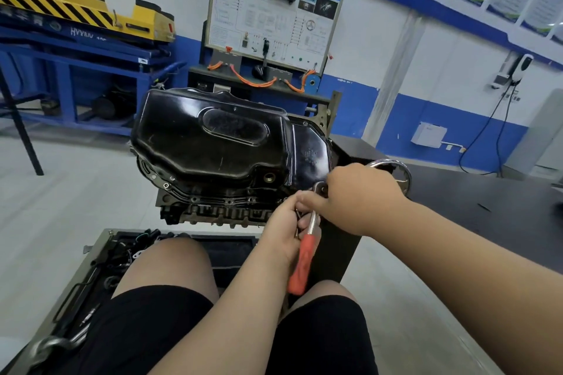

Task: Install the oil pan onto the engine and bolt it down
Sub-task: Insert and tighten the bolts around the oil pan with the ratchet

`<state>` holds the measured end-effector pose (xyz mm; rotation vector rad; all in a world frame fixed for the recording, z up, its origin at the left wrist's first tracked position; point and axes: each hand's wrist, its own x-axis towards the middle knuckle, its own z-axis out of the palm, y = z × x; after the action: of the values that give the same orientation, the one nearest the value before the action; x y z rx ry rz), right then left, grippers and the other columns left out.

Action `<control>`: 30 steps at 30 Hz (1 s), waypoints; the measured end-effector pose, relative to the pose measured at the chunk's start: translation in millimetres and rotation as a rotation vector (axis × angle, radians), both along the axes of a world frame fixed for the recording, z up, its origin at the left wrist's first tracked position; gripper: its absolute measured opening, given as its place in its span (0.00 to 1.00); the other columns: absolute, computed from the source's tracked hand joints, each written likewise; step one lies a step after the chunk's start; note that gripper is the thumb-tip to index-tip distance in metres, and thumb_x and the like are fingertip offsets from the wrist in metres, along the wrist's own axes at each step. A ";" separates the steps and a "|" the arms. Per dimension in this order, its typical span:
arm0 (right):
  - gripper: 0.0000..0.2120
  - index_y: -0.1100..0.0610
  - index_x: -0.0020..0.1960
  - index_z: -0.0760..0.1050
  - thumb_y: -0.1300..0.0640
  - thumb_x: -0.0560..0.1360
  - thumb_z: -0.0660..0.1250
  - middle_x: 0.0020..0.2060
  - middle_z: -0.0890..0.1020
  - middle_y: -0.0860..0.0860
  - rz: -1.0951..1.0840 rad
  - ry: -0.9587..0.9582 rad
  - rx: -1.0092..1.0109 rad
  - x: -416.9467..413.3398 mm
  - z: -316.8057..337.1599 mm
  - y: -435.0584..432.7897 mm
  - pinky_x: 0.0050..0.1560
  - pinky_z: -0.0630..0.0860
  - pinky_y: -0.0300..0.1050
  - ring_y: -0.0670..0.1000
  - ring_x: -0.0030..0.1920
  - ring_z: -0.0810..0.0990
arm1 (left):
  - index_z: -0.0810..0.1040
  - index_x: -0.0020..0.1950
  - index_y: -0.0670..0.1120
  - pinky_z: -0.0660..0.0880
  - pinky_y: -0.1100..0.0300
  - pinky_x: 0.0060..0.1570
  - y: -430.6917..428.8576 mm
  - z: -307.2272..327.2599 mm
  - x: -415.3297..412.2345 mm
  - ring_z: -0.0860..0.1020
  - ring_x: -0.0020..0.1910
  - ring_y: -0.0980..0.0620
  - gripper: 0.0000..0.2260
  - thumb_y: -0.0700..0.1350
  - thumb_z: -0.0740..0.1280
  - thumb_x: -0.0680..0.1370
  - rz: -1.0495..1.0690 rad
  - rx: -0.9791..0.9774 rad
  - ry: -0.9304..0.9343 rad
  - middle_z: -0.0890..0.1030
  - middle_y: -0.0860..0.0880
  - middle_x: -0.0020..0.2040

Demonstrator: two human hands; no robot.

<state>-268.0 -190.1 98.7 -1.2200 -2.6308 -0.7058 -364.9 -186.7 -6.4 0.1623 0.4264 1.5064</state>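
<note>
A: Oil pan (213, 137)?
B: We see it black, seated bottom-up on the engine (213, 210).
A: Hands?
B: Left hand (283, 231) grips the orange-handled ratchet (301, 265) at the pan's near-right flange. Right hand (359, 192) covers the ratchet head. Its fingers are hidden, so we can't tell its grip. Tool tray (100, 242) is on the floor below.

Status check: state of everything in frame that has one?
oil pan: seated on engine, drain hole unplugged
engine: underside up
ratchet: head at oil pan edge
left hand: grips ratchet shaft
right hand: holds ratchet head
tool tray: open, parts inside
</note>
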 end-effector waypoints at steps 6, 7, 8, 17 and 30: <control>0.15 0.55 0.56 0.73 0.46 0.76 0.57 0.47 0.76 0.50 0.325 -0.231 0.326 6.7 5.1 7.2 0.41 0.64 0.42 0.52 0.48 0.74 | 0.74 0.37 0.48 0.53 0.68 0.14 -3.1 11.5 -0.1 0.59 0.17 0.60 0.14 0.52 0.62 0.80 0.001 -0.070 0.041 0.67 0.55 0.25; 0.13 0.55 0.58 0.72 0.50 0.76 0.61 0.50 0.76 0.51 0.339 -0.254 0.354 7.3 8.1 7.8 0.43 0.65 0.44 0.52 0.50 0.74 | 0.75 0.37 0.48 0.53 0.67 0.14 -4.7 12.0 0.6 0.60 0.18 0.59 0.14 0.53 0.62 0.80 0.012 -0.079 0.072 0.68 0.55 0.25; 0.13 0.54 0.58 0.72 0.51 0.76 0.63 0.50 0.76 0.51 0.326 -0.249 0.348 7.4 10.4 6.8 0.44 0.67 0.46 0.53 0.50 0.74 | 0.74 0.37 0.49 0.53 0.67 0.14 -6.4 11.5 1.0 0.60 0.18 0.59 0.15 0.53 0.61 0.80 0.016 -0.077 0.092 0.68 0.55 0.25; 0.18 0.53 0.43 0.75 0.40 0.77 0.56 0.36 0.74 0.48 0.211 -0.111 0.221 -6.8 -1.3 -1.5 0.32 0.63 0.42 0.50 0.36 0.73 | 0.71 0.34 0.47 0.53 0.68 0.14 -10.3 10.3 -5.9 0.59 0.17 0.59 0.15 0.48 0.61 0.80 0.002 -0.055 0.038 0.66 0.56 0.24; 0.22 0.53 0.35 0.71 0.37 0.76 0.56 0.32 0.73 0.47 0.133 -0.072 0.139 0.9 -1.5 5.5 0.33 0.62 0.43 0.48 0.31 0.71 | 0.74 0.33 0.46 0.53 0.68 0.14 -7.5 7.9 1.7 0.59 0.18 0.59 0.17 0.48 0.58 0.81 -0.061 0.029 -0.013 0.66 0.54 0.24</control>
<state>-267.0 -184.6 97.2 -0.9904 -2.6388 -0.9072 -363.2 -194.2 1.5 0.1865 0.3857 1.4538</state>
